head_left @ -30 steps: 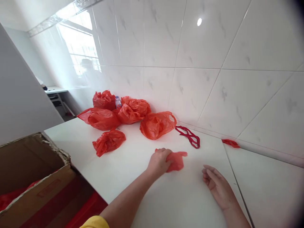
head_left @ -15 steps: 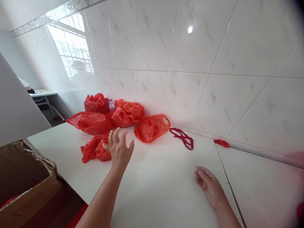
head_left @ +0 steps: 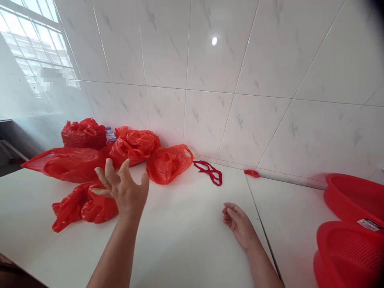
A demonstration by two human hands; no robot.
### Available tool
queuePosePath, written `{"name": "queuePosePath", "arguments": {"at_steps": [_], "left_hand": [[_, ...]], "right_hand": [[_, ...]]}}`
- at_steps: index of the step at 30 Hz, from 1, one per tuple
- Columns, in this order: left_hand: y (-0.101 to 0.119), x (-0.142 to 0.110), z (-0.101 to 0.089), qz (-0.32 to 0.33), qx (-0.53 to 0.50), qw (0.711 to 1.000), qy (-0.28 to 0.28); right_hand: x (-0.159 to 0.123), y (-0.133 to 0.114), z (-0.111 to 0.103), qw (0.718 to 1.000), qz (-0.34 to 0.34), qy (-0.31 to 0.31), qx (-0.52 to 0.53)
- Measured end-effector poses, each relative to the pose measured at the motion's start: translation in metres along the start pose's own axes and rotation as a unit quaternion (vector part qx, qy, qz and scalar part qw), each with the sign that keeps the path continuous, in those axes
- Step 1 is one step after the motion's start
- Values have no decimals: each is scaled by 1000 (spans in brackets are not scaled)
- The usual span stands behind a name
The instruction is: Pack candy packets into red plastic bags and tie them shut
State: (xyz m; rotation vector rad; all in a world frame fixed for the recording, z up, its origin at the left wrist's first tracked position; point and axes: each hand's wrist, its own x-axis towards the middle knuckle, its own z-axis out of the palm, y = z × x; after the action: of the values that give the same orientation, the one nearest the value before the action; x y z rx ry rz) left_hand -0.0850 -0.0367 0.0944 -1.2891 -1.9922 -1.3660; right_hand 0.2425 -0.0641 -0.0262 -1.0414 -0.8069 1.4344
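Note:
My left hand point(head_left: 127, 192) is raised over the white table with its fingers spread apart, holding nothing. Behind it, partly covered by the fingers, lies a crumpled red plastic bag point(head_left: 96, 207). My right hand point(head_left: 238, 226) hovers over or rests on the table, near a seam in the top. Its fingers are curled in with the thumb against them, and nothing shows in the grip. Nearest to it lies a dark red strap point(head_left: 211, 173) in loose loops. Another red plastic bag point(head_left: 166, 165) sits between the two hands, further back.
More red bags, one bulging point(head_left: 84, 134) and one lying flatter point(head_left: 69, 164), line the tiled wall at left with a plastic bottle point(head_left: 110, 134) between them. A small red scrap point(head_left: 252, 173) lies by the seam. Red plastic baskets point(head_left: 333, 244) stand at the right.
The view has swung to the right, bringing the red baskets in and taking most of the cardboard box out. My left hand's fingers look a little wider apart; my right hand keeps its curl.

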Motion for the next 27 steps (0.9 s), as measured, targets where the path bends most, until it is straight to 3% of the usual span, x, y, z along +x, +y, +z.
{"name": "queuePosePath", "arguments": {"at_steps": [3, 7, 9, 11, 13, 15, 18, 21, 23, 27], "left_hand": [[-3, 8, 12, -37, -18, 999, -10], [-39, 22, 24, -125, 2, 992, -12], [-49, 23, 25, -87, 7, 996, 7], [-44, 18, 30, -6, -21, 1000, 16], [-28, 13, 44, 69, -84, 994, -18], [-8, 7, 69, 98, -155, 979, -88], [14, -2, 115, 11, -177, 969, -175], [12, -11, 148, -106, -100, 960, -240], [0, -17, 159, -134, -82, 951, -265], [-22, -32, 162, -117, -94, 948, -282]], "right_hand": [[-1, 2, -3, 1000, -6, -9, 0], [0, 3, -5, 1000, 3, -12, -2], [2, 2, -5, 1000, 11, -10, 2], [5, 1, -5, 1000, 14, -6, 7], [6, 1, -6, 1000, 12, -3, 8], [6, 2, -5, 1000, 11, -3, 6], [2, 3, -4, 1000, 8, -5, 7], [-1, 2, -3, 1000, 4, 0, 8], [-1, 1, -5, 1000, 4, 1, 2], [5, 2, -4, 998, -7, 6, -67]]}}
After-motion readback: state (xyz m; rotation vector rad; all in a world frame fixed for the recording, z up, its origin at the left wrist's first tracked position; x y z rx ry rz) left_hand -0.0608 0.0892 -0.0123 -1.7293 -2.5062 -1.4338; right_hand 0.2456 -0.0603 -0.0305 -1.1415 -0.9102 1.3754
